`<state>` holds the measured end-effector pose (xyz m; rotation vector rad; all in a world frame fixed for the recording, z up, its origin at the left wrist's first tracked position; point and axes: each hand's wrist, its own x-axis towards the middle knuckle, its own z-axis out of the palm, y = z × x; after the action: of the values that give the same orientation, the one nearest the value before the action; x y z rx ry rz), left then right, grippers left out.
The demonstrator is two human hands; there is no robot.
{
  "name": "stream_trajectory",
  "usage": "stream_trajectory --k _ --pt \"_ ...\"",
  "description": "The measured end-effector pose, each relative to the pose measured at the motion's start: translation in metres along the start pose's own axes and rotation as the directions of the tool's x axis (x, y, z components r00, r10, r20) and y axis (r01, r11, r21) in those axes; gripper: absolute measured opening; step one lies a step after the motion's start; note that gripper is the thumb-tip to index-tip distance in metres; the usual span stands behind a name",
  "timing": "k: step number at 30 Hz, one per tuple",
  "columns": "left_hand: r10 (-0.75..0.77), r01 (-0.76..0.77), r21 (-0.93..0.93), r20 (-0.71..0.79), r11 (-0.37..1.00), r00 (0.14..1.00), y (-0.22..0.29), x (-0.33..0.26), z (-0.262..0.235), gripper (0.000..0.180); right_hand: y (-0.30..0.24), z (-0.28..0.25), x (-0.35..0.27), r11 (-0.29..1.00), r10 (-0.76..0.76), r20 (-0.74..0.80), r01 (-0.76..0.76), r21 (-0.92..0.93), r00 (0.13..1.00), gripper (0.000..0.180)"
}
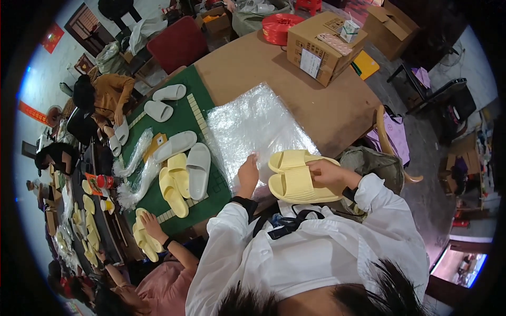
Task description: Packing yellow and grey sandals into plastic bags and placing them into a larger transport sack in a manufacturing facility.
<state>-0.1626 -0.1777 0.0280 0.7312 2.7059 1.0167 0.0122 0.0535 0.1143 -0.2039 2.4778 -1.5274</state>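
Note:
My right hand (328, 175) is closed around a pair of yellow slide slippers (295, 181), held side by side with the toes to the left, over the near edge of the table. My left hand (247, 173) is pinched at the near part of a stack of clear plastic bags (258, 124) lying flat on the brown table. Its fingertips seem to grip the top bag's film. To the left, a grey slipper (198, 164) and a yellow pair (175, 181) lie on a green mat (184, 113).
A cardboard box (324, 47) and a red roll of twine (279, 29) stand on the far table. Co-workers sit along the left side; one nearby person's hand (153, 227) rests on yellow slippers. Wrapped plastic bundles (139, 158) lie on the mat. A wooden chair (387, 139) stands right.

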Motion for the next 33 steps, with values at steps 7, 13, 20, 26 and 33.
stream_trajectory --k 7,13,20,26,33 --pt "0.006 -0.019 -0.085 -0.155 0.996 0.988 -0.003 0.004 -0.01 0.016 0.003 0.006 0.002 1.0 -0.016 -0.03 0.016 -0.013 0.999 0.024" --pt "0.012 -0.011 0.017 -0.02 1.0 1.0 0.004 0.003 -0.015 0.015 -0.021 0.003 0.01 0.997 -0.076 0.012 0.077 -0.027 0.997 0.027" --pt "0.328 -0.312 0.388 0.028 0.867 0.944 0.004 0.004 -0.012 0.034 -0.01 0.008 0.029 0.993 -0.074 -0.046 0.069 -0.095 0.996 0.02" --pt "0.532 -0.48 0.374 -0.043 0.794 0.846 0.012 -0.001 -0.023 0.034 -0.025 0.007 0.038 0.863 -0.203 -0.105 0.128 -0.489 0.974 0.015" --pt "0.614 -0.577 0.306 -0.031 0.757 0.789 0.032 -0.007 -0.024 0.038 -0.021 0.016 0.04 0.798 -0.179 -0.262 -0.016 -0.603 0.948 0.012"
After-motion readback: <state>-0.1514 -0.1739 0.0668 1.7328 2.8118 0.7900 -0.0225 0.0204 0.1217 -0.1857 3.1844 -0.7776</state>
